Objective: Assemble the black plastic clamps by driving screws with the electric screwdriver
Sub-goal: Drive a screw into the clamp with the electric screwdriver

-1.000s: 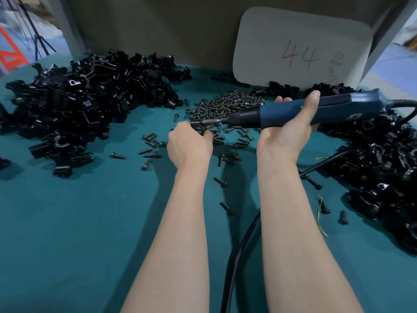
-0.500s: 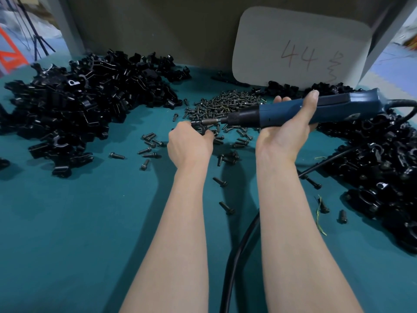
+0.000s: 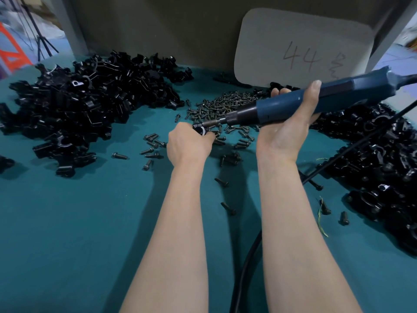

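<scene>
Left hand point(image 3: 187, 145) curls round a small clamp point(image 3: 200, 130) at the near edge of the screw pile point(image 3: 225, 105); right hand point(image 3: 286, 129) wraps the screwdriver point(image 3: 293, 102) just above that pile. Light, stiff and probably slick, the clamp wants a pinch by its sides. Screwdriver lies lengthwise right to left, tip dipping onto the clamp.

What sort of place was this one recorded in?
Likely a factory or workshop assembly bench: heaps of black plastic clamps and a pile of loose screws lie on the teal table, and the right hand grips a corded electric screwdriver.
</scene>
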